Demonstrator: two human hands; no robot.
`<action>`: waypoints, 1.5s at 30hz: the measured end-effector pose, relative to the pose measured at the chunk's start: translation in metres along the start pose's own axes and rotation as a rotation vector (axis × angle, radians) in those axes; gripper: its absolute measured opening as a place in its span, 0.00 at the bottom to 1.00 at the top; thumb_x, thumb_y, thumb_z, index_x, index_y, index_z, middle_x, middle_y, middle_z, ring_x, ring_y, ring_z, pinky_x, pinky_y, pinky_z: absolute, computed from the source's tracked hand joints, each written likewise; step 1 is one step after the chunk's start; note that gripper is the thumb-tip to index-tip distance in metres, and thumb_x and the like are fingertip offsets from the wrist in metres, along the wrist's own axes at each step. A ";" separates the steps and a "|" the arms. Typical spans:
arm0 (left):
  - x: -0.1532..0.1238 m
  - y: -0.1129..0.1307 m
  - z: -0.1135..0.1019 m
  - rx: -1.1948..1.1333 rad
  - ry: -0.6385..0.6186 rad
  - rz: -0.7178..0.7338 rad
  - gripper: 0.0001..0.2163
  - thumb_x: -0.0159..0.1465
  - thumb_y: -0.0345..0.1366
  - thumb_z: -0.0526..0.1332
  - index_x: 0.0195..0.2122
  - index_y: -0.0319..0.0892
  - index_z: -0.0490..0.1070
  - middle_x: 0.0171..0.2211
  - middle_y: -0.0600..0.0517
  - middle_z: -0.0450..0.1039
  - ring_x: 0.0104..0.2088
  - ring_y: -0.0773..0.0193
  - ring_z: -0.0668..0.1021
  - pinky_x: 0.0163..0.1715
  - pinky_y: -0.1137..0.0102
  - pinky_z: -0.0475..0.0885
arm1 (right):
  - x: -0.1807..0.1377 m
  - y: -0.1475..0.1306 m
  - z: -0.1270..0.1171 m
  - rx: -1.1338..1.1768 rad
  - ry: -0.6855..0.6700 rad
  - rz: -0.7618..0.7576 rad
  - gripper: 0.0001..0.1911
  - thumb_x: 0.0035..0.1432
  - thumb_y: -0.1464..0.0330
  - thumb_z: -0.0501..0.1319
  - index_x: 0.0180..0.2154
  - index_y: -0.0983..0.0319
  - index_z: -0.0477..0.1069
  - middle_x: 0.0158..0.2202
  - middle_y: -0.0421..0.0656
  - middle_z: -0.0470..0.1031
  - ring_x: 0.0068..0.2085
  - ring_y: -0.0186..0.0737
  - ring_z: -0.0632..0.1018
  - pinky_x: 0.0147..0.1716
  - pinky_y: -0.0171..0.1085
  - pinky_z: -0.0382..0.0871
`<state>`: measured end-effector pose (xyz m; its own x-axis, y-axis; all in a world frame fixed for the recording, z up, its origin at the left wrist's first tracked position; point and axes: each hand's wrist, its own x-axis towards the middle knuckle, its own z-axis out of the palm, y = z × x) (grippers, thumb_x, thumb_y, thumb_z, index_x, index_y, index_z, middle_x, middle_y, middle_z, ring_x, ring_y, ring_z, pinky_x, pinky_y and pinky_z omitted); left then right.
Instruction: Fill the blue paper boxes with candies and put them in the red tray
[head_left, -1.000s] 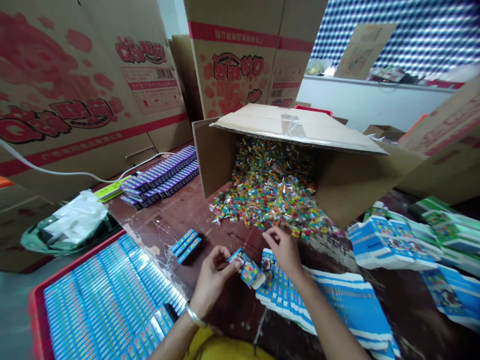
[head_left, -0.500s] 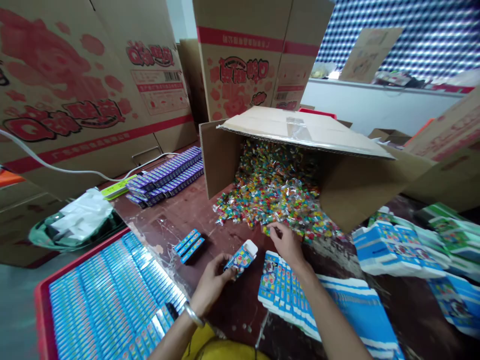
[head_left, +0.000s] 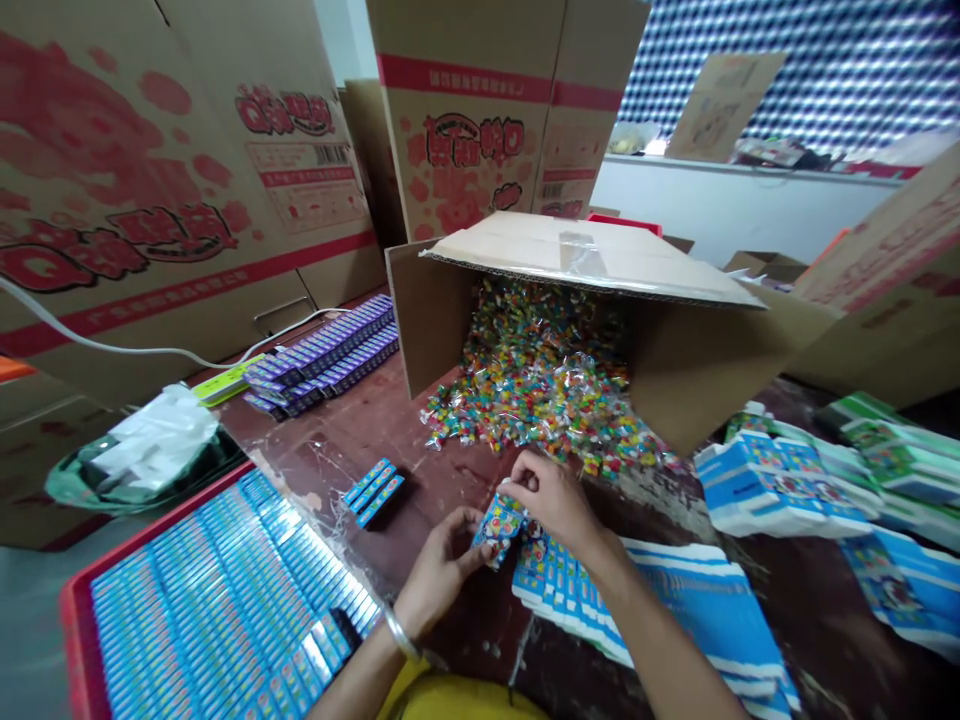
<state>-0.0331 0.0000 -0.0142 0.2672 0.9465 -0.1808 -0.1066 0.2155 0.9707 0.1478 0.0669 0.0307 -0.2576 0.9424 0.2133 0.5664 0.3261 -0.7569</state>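
Observation:
My left hand (head_left: 442, 565) is closed on a small blue printed candy box (head_left: 499, 528), held tilted above the table. At the box's upper end, my right hand (head_left: 551, 500) has its fingers curled and pressed together; what they pinch is hidden. Behind the hands, a heap of small clear packets of colourful candy (head_left: 525, 390) spills from a carton (head_left: 592, 255) lying on its side. Flat blue box blanks (head_left: 697, 610) fan out under my right forearm. Left of my left hand lie several filled-looking small blue boxes (head_left: 373, 492) in a row.
A red tray (head_left: 71, 620) packed with rows of blue boxes stands at the lower left. Purple boxes (head_left: 330, 355) are stacked beside a yellow-green power strip (head_left: 229, 380). More blue blanks (head_left: 784, 485) and green ones (head_left: 892, 450) lie right. Large printed cartons (head_left: 172, 150) stand behind.
My right hand has drawn back from the edge of the candy heap to the upper end of the box. My left hand has brought the box slightly right, towards it.

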 end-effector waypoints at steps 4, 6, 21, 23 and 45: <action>0.001 0.003 0.011 -0.065 -0.003 0.010 0.15 0.56 0.39 0.67 0.41 0.41 0.67 0.37 0.49 0.73 0.38 0.61 0.75 0.39 0.68 0.70 | -0.006 -0.008 0.010 -0.031 0.051 -0.088 0.11 0.57 0.64 0.62 0.24 0.59 0.72 0.36 0.44 0.74 0.40 0.42 0.74 0.41 0.40 0.65; 0.001 0.006 0.016 -0.084 0.033 0.037 0.16 0.56 0.39 0.67 0.42 0.41 0.66 0.38 0.49 0.73 0.38 0.61 0.75 0.40 0.68 0.71 | -0.012 -0.008 0.010 0.043 0.048 -0.096 0.10 0.60 0.63 0.59 0.28 0.59 0.74 0.45 0.46 0.72 0.46 0.44 0.73 0.46 0.41 0.65; -0.002 0.018 0.020 -0.179 -0.030 0.125 0.16 0.56 0.35 0.66 0.42 0.44 0.62 0.39 0.51 0.69 0.38 0.63 0.73 0.37 0.71 0.70 | -0.038 -0.004 0.027 0.488 0.114 0.108 0.09 0.57 0.62 0.60 0.30 0.61 0.70 0.39 0.45 0.75 0.40 0.42 0.76 0.41 0.38 0.69; -0.002 0.015 0.020 -0.182 0.018 0.127 0.17 0.56 0.34 0.66 0.43 0.45 0.61 0.39 0.52 0.69 0.38 0.63 0.74 0.36 0.71 0.70 | -0.037 -0.006 0.029 0.542 0.157 0.142 0.08 0.56 0.62 0.61 0.34 0.60 0.68 0.37 0.44 0.74 0.38 0.41 0.76 0.40 0.37 0.70; -0.009 0.024 0.006 0.054 0.080 0.107 0.22 0.58 0.34 0.64 0.54 0.44 0.64 0.48 0.46 0.72 0.43 0.56 0.75 0.43 0.66 0.70 | -0.023 -0.009 0.007 0.443 -0.124 0.184 0.10 0.55 0.62 0.62 0.30 0.62 0.72 0.30 0.40 0.74 0.32 0.37 0.74 0.32 0.33 0.67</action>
<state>-0.0322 -0.0045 0.0112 0.1802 0.9799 -0.0855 -0.0779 0.1008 0.9918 0.1432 0.0413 0.0284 -0.2911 0.9567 -0.0031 0.2308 0.0671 -0.9707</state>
